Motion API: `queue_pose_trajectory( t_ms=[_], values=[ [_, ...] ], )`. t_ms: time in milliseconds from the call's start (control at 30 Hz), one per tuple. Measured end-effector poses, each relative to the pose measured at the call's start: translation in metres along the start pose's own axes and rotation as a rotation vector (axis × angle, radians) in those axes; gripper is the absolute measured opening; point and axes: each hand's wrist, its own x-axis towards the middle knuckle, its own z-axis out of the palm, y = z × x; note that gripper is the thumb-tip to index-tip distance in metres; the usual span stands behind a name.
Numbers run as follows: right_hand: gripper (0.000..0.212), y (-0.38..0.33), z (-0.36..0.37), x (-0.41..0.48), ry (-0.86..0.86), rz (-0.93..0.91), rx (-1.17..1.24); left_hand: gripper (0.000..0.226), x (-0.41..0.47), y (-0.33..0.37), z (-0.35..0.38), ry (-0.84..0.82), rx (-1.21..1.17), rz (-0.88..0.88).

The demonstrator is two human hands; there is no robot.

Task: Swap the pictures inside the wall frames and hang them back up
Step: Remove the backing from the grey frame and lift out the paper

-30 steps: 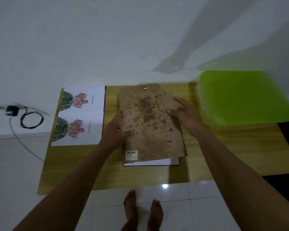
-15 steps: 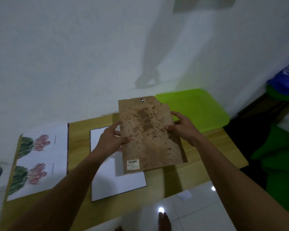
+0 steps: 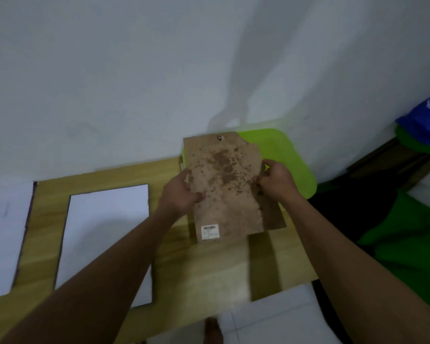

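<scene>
I hold a stained brown backing board (image 3: 225, 189) with a barcode sticker and a metal hanger, lifted above the right part of the wooden table (image 3: 204, 276). My left hand (image 3: 181, 193) grips its left edge and my right hand (image 3: 274, 181) grips its right edge. A dark-edged frame with a white sheet showing (image 3: 104, 234) lies flat on the table to the left. At the far left lies a white picture with a cactus flower print (image 3: 0, 234), partly cut off by the image edge.
A lime green plastic lid or box (image 3: 286, 157) sits at the table's back right, partly behind the board. A white wall stands behind. Green and blue items (image 3: 422, 135) lie to the right. White floor tiles (image 3: 271, 324) show below, with my foot.
The board has come up off the frame and moved right, toward the green box. The frame with the white sheet now lies uncovered on the table. My view has swung right.
</scene>
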Motion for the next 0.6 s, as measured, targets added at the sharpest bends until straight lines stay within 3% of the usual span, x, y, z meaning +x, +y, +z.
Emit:
queue_pose_trajectory(
  t_ms=[300,600],
  values=[
    [0.034,0.017,0.007,0.006,-0.006,-0.175,-0.424,0.08,0.006,0.002,0.021,0.127,0.418,0.055],
    [0.03,0.008,0.002,0.002,-0.062,-0.241,-0.49,0.08,0.002,-0.004,0.014,0.052,0.548,0.106]
  ],
)
